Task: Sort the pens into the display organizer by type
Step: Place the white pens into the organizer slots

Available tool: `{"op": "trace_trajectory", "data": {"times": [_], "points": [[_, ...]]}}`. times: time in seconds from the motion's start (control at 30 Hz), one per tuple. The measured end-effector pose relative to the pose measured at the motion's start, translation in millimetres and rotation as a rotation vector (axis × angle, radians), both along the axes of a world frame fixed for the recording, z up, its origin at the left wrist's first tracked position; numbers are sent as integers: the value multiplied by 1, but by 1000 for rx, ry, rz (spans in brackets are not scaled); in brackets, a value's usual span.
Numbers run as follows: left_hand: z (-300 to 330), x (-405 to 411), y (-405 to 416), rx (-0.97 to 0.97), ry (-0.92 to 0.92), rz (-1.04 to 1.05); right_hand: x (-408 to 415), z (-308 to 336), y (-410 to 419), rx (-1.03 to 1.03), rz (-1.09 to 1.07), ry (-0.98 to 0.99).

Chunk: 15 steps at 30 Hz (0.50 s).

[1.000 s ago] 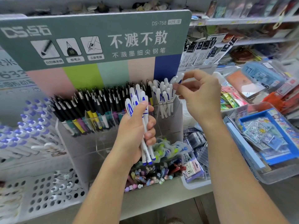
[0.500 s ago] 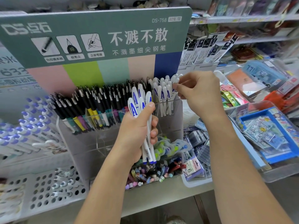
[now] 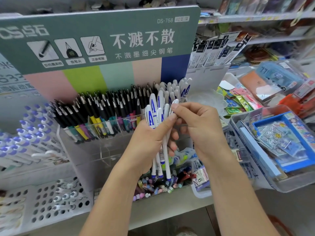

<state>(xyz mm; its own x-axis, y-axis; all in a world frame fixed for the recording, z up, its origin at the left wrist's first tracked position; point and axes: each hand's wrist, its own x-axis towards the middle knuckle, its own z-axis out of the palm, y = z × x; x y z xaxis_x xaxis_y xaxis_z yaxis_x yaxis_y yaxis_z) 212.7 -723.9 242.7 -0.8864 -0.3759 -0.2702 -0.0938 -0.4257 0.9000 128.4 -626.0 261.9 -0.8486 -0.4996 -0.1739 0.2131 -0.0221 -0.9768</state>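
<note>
White pens point(image 3: 159, 126) bunched in left hand point(image 3: 148, 147), fingers wrapped tight round them, just in front of display organizer point(image 3: 95, 150). Right hand point(image 3: 196, 126) pinches one cap top. Step: picking next pen. Next: lift it clear, drop into white-pen slot point(image 3: 177, 89) at right end.

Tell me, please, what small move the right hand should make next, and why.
Probably draw one pen out of the bundle of white pens in the left hand: the right hand pinches a cap tip, and matching white pens stand at the organizer's right end.
</note>
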Motion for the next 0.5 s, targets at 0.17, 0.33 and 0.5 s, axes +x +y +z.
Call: {"op": "trace_trajectory", "data": {"times": [0.17, 0.33, 0.5], "points": [[4, -4, -1, 33, -48, 111, -24, 10, 6, -185, -298, 288], [0, -1, -4, -13, -91, 186, -63, 19, 14, -168, -533, 611], [5, -5, -4, 60, -119, 229, -71, 2, -1, 65, -373, 686]]}}
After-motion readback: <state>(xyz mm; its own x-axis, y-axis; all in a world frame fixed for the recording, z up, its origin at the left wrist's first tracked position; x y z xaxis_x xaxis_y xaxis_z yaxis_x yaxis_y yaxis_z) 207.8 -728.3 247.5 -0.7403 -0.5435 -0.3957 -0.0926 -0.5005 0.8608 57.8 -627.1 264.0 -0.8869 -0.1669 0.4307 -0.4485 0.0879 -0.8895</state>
